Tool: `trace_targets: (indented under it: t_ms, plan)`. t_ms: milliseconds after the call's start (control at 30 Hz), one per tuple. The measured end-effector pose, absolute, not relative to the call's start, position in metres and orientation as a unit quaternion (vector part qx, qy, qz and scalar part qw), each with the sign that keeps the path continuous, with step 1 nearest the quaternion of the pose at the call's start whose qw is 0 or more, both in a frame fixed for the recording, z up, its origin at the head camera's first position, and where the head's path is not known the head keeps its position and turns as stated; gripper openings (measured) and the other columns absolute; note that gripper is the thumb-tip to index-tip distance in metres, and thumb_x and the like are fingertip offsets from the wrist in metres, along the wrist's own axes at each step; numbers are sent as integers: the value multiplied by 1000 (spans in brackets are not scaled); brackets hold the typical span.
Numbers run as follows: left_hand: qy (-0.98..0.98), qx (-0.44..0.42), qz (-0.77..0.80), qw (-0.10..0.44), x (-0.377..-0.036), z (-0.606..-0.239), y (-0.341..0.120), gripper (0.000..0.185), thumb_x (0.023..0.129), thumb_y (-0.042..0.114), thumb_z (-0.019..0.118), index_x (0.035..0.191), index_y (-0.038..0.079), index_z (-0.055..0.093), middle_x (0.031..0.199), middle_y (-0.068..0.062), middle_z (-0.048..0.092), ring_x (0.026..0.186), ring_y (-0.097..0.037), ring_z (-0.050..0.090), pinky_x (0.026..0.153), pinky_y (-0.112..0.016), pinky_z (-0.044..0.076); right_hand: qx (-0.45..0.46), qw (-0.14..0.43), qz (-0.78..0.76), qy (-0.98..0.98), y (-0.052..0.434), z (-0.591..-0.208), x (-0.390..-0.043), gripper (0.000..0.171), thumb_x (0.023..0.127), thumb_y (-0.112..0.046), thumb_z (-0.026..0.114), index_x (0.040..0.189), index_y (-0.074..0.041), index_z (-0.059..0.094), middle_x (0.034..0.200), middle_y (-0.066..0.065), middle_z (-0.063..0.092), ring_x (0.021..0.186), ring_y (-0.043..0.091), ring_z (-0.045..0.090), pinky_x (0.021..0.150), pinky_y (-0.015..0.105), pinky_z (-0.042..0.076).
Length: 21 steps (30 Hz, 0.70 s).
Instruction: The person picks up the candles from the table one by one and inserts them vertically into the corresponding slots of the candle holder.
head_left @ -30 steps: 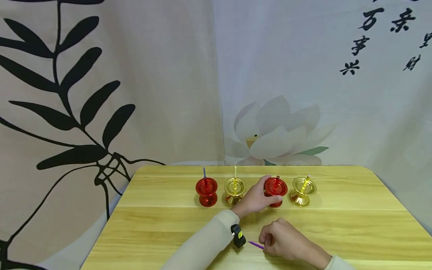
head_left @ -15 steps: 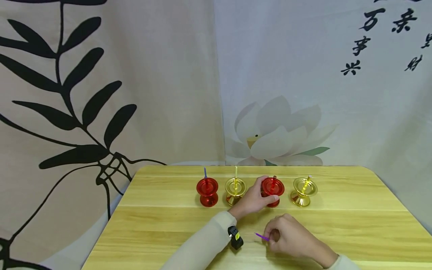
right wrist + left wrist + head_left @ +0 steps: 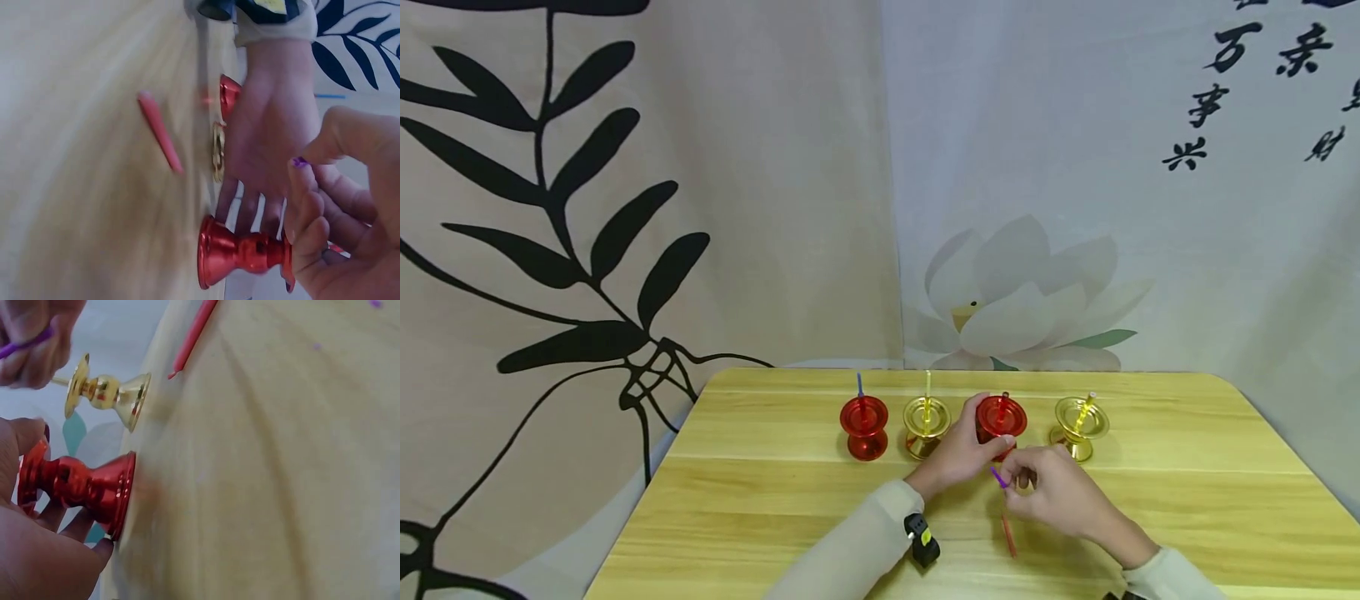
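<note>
My left hand (image 3: 961, 452) grips a red candle holder (image 3: 1002, 415), thumb at the front and fingers round its far side. In the left wrist view this holder (image 3: 78, 487) stands on its flared base, fingertips close to the foot. A short red post rises from its dish. My right hand (image 3: 1062, 493) pinches a thin purple candle (image 3: 997, 477) between thumb and forefinger, close in front of the holder. Only the purple candle's end (image 3: 300, 162) shows in the right wrist view. A red candle (image 3: 1008, 535) lies on the table just below my right hand.
To the left stand a red holder (image 3: 865, 425) with a blue candle (image 3: 860, 385) and a gold holder (image 3: 926, 427) with a pale yellow candle (image 3: 928, 383). Another gold holder (image 3: 1081, 425) is at the right. A printed cloth (image 3: 797, 192) hangs behind the wooden table (image 3: 760, 508).
My right hand has lifted the purple candle and moved it forward toward the gripped holder, exposing the red candle on the table. My left hand and its holder have shifted slightly left.
</note>
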<state>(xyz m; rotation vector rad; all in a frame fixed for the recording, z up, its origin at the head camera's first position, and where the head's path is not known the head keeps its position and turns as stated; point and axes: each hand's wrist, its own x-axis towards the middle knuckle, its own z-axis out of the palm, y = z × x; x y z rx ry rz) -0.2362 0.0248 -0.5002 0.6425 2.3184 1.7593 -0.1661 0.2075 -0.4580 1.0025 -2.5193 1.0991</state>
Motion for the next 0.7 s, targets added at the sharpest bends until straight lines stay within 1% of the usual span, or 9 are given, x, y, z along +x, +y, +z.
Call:
trace_targets:
  t_ms: [100,267,400,500,600,700]
  plan:
    - [773,216,592,75,-234,-503,25,74,109,17,71,167,1,28,158,-22,54,145,-30,56,119,-38,45,324,118,384,-857,209,-454,-174,29,74,5,80,82,-21,69,77,-22,61,69,0,57,58,23,50]
    - [774,210,594,64,-231,-506,26,75,110,13,68,169,-1,23,159,-26,51,146,-35,55,119,-40,46,279,125,402,-863,211,-447,-188,21,76,2,78,82,-17,70,75,-19,60,69,2,57,59,25,50]
    - [760,202,614,70,-229,-507,26,78,112,18,67,170,-1,19,157,-24,52,143,-31,57,117,-36,48,248,153,412,-863,211,-442,-200,20,80,1,82,83,-16,74,75,-16,64,70,5,59,61,26,52]
    - [751,197,626,73,-228,-508,26,79,112,20,66,171,-1,17,156,-21,54,141,-28,59,115,-33,48,228,173,420,-861,211,-437,-208,14,84,1,84,86,-12,77,77,-13,68,71,6,61,62,25,52]
    - [747,193,632,69,-227,-508,26,79,112,19,66,170,-2,17,155,-20,55,140,-28,60,116,-34,48,213,195,425,-858,210,-434,-217,10,88,1,83,90,-7,79,79,-9,72,72,8,63,64,24,53]
    - [753,184,628,63,-226,-508,26,79,112,21,66,170,-2,18,158,-20,52,142,-30,58,119,-39,46,198,215,431,-854,208,-433,-225,8,92,1,81,93,-6,81,80,-7,74,73,9,65,66,21,54]
